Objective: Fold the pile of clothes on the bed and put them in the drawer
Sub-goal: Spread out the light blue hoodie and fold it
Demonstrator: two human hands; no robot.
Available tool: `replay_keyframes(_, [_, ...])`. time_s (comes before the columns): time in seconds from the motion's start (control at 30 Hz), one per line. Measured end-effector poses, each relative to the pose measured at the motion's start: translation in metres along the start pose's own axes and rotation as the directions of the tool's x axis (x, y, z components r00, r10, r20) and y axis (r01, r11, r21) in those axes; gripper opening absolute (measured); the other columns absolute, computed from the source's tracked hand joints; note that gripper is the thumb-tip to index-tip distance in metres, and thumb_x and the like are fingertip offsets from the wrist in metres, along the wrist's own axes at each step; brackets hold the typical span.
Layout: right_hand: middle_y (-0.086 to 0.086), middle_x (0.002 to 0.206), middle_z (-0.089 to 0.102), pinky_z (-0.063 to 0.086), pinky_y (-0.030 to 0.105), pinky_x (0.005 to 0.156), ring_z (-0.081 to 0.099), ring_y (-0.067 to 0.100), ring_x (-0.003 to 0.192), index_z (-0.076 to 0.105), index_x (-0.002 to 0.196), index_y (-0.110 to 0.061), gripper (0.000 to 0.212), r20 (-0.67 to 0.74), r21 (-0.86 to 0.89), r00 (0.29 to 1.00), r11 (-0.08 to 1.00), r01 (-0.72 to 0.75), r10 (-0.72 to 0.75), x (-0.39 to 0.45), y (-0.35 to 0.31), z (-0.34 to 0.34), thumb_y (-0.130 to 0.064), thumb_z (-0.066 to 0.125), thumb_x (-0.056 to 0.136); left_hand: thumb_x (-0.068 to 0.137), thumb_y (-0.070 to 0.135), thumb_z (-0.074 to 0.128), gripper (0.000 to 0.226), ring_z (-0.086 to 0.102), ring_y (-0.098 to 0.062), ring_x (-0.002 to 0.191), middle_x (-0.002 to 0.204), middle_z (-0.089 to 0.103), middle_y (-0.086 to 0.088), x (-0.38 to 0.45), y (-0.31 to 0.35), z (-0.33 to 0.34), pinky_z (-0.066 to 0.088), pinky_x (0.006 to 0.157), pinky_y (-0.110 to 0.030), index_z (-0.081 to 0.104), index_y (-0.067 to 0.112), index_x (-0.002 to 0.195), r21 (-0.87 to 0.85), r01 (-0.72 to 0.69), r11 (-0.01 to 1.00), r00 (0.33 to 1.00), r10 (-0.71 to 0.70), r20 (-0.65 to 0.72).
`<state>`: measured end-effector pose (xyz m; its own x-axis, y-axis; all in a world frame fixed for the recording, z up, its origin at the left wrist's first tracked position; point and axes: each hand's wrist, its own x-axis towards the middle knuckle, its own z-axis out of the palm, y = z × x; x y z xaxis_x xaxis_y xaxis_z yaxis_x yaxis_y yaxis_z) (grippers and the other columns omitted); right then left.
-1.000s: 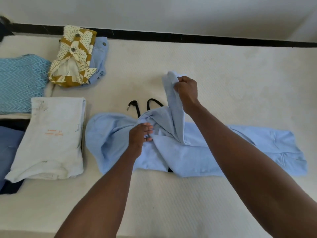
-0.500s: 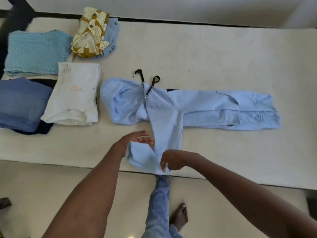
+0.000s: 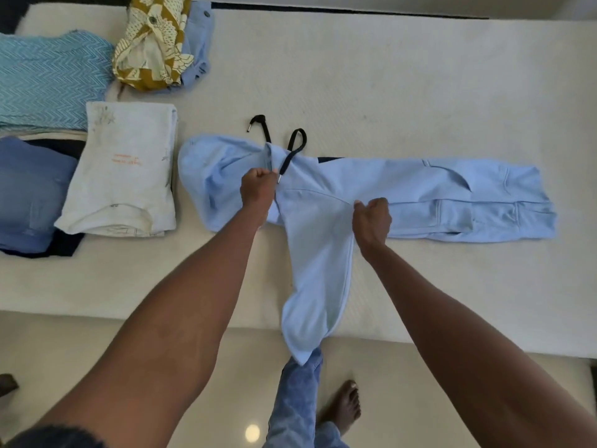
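Sleeve [image 3: 318, 279] got swung down off the bed edge — left hand [image 3: 257, 189] and right hand [image 3: 371, 218] now pinch its shoulder mid-frame on the blue hoodie [image 3: 420, 192], so folding's ongoing.

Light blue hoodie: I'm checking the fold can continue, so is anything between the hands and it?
Nothing visible. The left hand grips the light blue hoodie near the black drawstring, the right hand at the sleeve seam.
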<state>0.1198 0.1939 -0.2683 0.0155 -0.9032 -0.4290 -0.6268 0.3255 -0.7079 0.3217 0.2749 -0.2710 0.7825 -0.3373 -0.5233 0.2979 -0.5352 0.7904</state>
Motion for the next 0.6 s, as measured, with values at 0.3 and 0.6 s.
replay_keyframes(0.3, [0.007, 0.096, 0.068, 0.058, 0.028, 0.064, 0.065, 0.022, 0.075, 0.066, 0.102, -0.01, 0.025, 0.452, 0.581, 0.791, 0.536, -0.612, 0.414, 0.066, -0.031, 0.015, -0.012, 0.076, 0.079, 0.089, 0.027, 0.068, 0.032, 0.067, -0.029, 0.086, 0.09, 0.069, -0.014, 0.085, 0.034, 0.024, 0.057, 0.083, -0.038, 0.066, 0.003, 0.11, -0.067, 0.272, 0.96, 0.951, -0.258, 0.168])
replay_keyframes(0.6, [0.013, 0.116, 0.067, 0.045, 0.043, 0.107, 0.063, 0.03, 0.109, 0.063, 0.11, -0.005, 0.023, 0.564, 0.807, 0.822, 0.16, -0.568, 0.071, 0.115, -0.034, 0.028, -0.009, 0.066, 0.088, 0.09, 0.038, 0.066, 0.015, 0.065, -0.021, 0.096, 0.103, 0.07, 0.0, 0.122, 0.022, 0.039, 0.055, 0.09, -0.047, 0.065, 0.028, 0.101, -0.263, 0.149, 0.953, 0.963, -0.08, 0.256])
